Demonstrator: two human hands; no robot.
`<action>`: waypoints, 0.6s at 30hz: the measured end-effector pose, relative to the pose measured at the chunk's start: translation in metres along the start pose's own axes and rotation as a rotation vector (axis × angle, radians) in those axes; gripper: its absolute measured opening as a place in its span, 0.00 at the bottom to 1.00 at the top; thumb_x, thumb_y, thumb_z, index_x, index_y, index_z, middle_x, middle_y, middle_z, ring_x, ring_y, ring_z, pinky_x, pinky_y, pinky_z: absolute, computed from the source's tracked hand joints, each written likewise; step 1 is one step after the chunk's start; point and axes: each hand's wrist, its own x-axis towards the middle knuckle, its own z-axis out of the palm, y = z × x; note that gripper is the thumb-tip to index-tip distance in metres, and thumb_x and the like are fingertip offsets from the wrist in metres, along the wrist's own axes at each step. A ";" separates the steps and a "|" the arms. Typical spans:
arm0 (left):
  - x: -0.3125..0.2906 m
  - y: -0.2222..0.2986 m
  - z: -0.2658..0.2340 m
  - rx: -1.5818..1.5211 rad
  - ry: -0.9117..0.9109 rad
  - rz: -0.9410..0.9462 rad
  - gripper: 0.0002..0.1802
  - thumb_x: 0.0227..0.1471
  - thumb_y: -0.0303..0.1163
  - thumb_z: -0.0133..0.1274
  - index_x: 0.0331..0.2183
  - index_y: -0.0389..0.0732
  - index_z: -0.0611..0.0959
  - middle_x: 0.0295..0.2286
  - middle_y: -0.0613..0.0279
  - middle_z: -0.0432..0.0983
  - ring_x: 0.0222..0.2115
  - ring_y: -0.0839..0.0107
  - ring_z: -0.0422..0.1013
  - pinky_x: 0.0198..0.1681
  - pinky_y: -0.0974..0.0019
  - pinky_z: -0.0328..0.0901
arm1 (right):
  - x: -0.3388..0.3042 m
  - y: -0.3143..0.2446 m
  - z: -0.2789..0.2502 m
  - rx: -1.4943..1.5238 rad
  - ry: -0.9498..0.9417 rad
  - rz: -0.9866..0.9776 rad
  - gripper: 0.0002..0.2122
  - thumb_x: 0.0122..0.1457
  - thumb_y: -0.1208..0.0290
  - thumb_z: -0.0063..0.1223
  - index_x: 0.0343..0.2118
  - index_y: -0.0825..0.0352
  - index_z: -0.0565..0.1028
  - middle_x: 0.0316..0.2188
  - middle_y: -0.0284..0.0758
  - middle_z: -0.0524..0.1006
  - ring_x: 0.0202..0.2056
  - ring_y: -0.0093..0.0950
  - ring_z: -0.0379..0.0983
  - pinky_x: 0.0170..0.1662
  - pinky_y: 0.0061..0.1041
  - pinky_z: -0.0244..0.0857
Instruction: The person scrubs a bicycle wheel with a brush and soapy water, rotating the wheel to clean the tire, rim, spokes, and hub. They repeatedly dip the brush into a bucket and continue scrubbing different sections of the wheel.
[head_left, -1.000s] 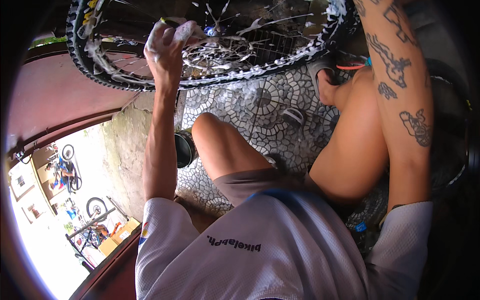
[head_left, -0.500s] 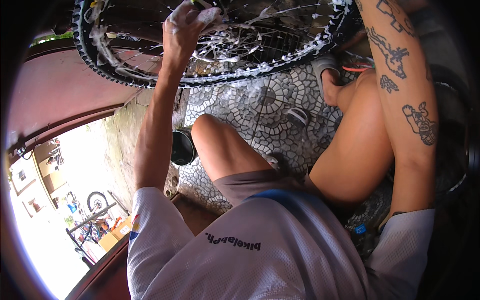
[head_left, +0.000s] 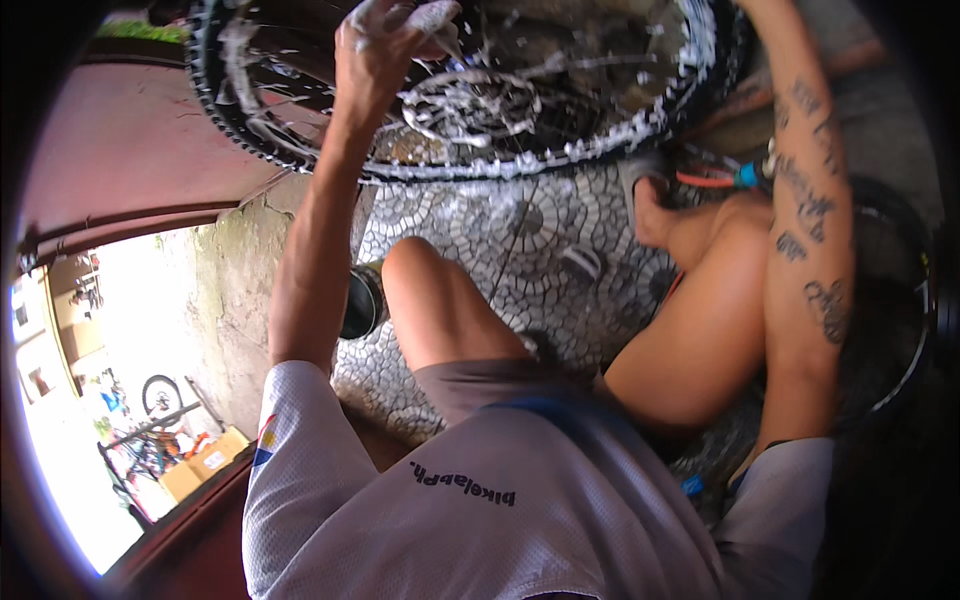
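Observation:
A bicycle wheel (head_left: 440, 170) with a knobby black tyre fills the top of the head view, its rim and spokes covered in white foam. My left hand (head_left: 385, 35), coated in suds, is over the spokes left of the foamy hub disc (head_left: 470, 108). Its fingers are curled closed; what they hold is hidden by foam and the angle. My right forearm (head_left: 805, 190), marked with tattoos, reaches up past the wheel's right side. The right hand lies beyond the top edge, so its fingers do not show.
A dark bucket (head_left: 362, 300) stands by my left knee on the mosaic stone floor (head_left: 500, 215). A striped slipper (head_left: 582, 263) lies between my feet. At right are an orange-and-blue object (head_left: 715, 178) and another wheel's rim (head_left: 915, 350). A cracked wall (head_left: 245, 260) runs along the left.
The wheel appears slightly lower and further right in view. My left hand has shifted a little right over the spokes. My right forearm has turned, and the orange-and-blue object shows more.

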 end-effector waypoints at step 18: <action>-0.018 -0.018 0.013 -0.178 -0.039 -0.016 0.22 0.55 0.42 0.67 0.35 0.32 0.79 0.18 0.58 0.76 0.19 0.79 0.69 0.23 0.65 0.65 | -0.026 -0.073 0.077 0.233 -0.271 0.007 0.17 0.58 0.61 0.67 0.43 0.67 0.76 0.33 0.42 0.83 0.34 0.41 0.82 0.37 0.36 0.75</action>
